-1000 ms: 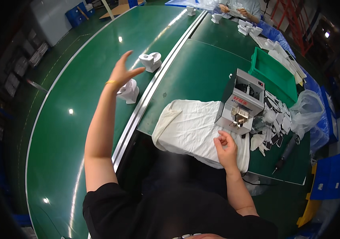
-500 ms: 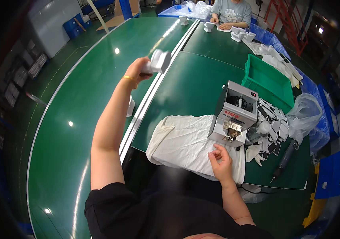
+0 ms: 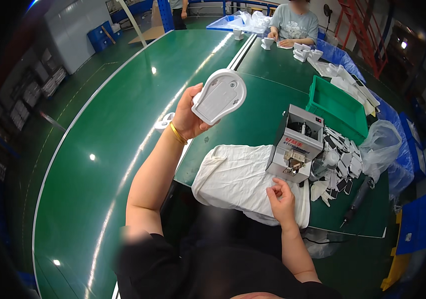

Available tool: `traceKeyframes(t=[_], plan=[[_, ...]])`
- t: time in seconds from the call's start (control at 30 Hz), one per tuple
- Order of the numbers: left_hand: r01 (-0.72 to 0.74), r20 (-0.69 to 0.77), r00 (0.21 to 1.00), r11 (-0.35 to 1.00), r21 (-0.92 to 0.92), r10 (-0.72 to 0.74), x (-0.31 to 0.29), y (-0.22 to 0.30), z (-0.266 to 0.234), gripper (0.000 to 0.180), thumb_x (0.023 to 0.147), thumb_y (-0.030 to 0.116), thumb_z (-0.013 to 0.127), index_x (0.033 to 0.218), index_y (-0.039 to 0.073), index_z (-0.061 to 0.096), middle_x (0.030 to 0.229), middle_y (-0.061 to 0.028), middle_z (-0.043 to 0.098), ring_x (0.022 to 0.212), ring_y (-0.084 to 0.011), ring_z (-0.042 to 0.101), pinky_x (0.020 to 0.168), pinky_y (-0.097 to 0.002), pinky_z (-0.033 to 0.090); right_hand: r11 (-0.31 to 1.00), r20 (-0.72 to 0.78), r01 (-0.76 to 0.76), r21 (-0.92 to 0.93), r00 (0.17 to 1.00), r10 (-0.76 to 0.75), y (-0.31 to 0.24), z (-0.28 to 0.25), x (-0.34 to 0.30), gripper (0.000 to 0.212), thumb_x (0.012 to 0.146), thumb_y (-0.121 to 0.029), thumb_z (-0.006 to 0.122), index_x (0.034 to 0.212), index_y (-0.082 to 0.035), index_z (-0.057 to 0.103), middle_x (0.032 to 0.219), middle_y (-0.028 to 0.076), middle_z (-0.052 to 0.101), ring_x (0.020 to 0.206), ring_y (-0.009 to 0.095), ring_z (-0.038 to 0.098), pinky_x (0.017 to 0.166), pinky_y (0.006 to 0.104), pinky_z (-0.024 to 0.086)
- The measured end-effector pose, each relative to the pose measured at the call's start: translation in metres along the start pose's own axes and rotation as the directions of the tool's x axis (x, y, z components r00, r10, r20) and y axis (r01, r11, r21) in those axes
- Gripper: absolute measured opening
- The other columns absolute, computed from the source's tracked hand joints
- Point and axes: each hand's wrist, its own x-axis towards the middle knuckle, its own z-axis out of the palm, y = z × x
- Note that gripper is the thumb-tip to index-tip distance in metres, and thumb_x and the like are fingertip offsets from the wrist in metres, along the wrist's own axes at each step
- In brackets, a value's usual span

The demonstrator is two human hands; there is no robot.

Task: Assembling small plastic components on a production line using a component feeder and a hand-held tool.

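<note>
My left hand [image 3: 188, 117], a yellow band at its wrist, grips a white plastic housing [image 3: 219, 95] raised above the seam between conveyor belt and table. The housing's recessed underside, rounded at one end and with small holes, faces me. My right hand [image 3: 282, 198] hovers over a folded white cloth [image 3: 235, 179], its fingers loosely curled and holding nothing that I can see. Just beyond its fingertips stands a grey screw feeder [image 3: 295, 144]. Another white plastic part [image 3: 165, 121] lies on the green belt, partly behind my left wrist.
Right of the feeder are a pile of small white and black pieces [image 3: 345, 162], an electric screwdriver [image 3: 357, 202] and a clear plastic bag [image 3: 382, 144]. A green crate [image 3: 340, 107] sits behind. Across the table, a person [image 3: 295, 25] works near several white housings [image 3: 305, 52].
My left hand has come nearer and to the right, turning the housing so its underside faces me. The right hand has barely moved. Another person has come into view at the back.
</note>
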Motion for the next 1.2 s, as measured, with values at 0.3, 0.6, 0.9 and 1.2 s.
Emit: traceKeyframes(t=[0.3, 0.6, 0.9, 1.2], plan=[[0.342, -0.43, 0.898, 0.763, 0.549, -0.093, 0.063, 0.007, -0.078, 0.048, 0.085, 0.054, 0.066, 0.102, 0.01, 0.062, 0.072, -0.0018, 0.058, 0.055, -0.0086, 0.049, 0.045, -0.0219, 0.034, 1.0, -0.001, 0.027, -0.001, 1.0, -0.027, 0.001, -0.004, 0.002, 0.022, 0.087, -0.009, 0.069, 0.107, 0.0, 0.065, 0.083, 0.003, 0.064, 0.072, 0.009, 0.056, 0.068, 0.0243, 0.047], [0.571, -0.553, 0.808, -0.038, 0.82, 0.205, 0.116, -0.02, -0.175, 0.07, 0.061, 0.048, 0.081, 0.117, 0.008, 0.067, 0.111, -0.0163, 0.069, 0.104, -0.0294, 0.066, 0.092, -0.036, 0.051, 0.997, 0.05, 0.052, -0.054, 0.997, -0.05, -0.013, -0.004, 0.004, 0.016, 0.085, -0.008, 0.071, 0.098, 0.0, 0.068, 0.083, 0.006, 0.063, 0.071, 0.014, 0.059, 0.066, 0.0257, 0.048], [0.595, -0.595, 0.779, 0.065, 0.801, 0.197, 0.16, -0.068, -0.169, 0.097, 0.058, 0.044, 0.084, 0.14, 0.014, 0.04, 0.136, -0.0209, 0.045, 0.121, -0.0376, 0.053, 0.1, -0.0428, 0.047, 0.997, 0.046, 0.046, -0.063, 0.998, -0.043, -0.004, -0.005, 0.001, 0.013, 0.086, -0.007, 0.069, 0.097, 0.0, 0.067, 0.083, 0.004, 0.061, 0.073, 0.012, 0.056, 0.068, 0.0249, 0.046], [0.541, -0.565, 0.824, -0.354, 0.763, 0.043, 0.076, -0.011, -0.12, 0.068, 0.07, 0.047, 0.075, 0.127, 0.014, 0.058, 0.127, -0.0145, 0.059, 0.115, -0.0346, 0.058, 0.098, -0.0424, 0.048, 0.995, 0.033, 0.063, -0.079, 0.998, -0.061, 0.0, -0.005, 0.003, 0.013, 0.084, -0.007, 0.07, 0.095, -0.001, 0.068, 0.083, 0.008, 0.063, 0.072, 0.017, 0.06, 0.067, 0.0288, 0.05]])
